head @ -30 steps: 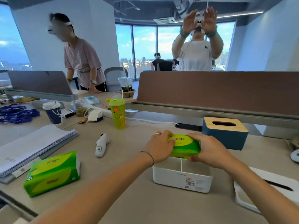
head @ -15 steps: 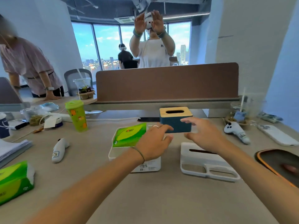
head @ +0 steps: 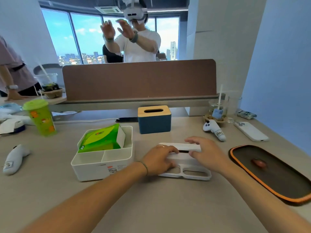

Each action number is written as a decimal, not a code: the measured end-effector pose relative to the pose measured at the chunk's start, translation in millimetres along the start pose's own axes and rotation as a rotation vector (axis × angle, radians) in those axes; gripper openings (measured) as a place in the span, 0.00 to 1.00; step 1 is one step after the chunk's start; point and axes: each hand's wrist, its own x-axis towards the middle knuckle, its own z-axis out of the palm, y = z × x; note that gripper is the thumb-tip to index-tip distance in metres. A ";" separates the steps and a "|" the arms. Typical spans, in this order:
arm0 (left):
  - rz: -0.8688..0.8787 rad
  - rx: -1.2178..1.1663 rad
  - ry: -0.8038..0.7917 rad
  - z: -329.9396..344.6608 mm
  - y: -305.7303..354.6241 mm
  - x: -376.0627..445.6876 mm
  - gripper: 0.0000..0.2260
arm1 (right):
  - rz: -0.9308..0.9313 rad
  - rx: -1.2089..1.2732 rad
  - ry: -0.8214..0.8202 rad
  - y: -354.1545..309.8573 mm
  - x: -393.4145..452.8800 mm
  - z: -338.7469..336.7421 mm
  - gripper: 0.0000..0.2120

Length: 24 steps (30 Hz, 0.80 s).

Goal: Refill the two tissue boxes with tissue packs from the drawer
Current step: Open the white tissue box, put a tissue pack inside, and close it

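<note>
An open white tissue box (head: 94, 167) stands on the desk with a green tissue pack (head: 101, 138) lying tilted in its rear compartment. To its right lies the box's white lid (head: 193, 173), flat on the desk. My left hand (head: 158, 159) grips the lid's left side and my right hand (head: 207, 153) grips its right side. Behind them stands a blue tissue box with a wooden slotted top (head: 154, 118), closed.
A green cup (head: 40, 116) stands at left, with a white controller (head: 14, 158) nearer the edge. Another controller (head: 213, 129), a phone (head: 250, 131) and an orange-rimmed tray (head: 272, 172) lie at right. A brown partition (head: 139, 78) backs the desk; people stand beyond it.
Both hands left the green pack in the white box and moved right onto the lid. My view swung right, so the second green pack on the left went out of view.
</note>
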 end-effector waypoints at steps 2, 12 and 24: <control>0.021 -0.012 0.039 5.9 -0.4 1.4 0.19 | 0.012 -0.004 -0.011 4.0 0.5 2.1 0.22; 0.107 0.062 0.232 -46.9 -10.7 -7.9 0.15 | -0.078 -0.020 0.052 -38.8 9.1 -5.9 0.17; 0.006 0.078 0.391 -129.8 -109.7 -89.3 0.17 | -0.364 -0.170 0.002 -176.3 38.2 45.9 0.28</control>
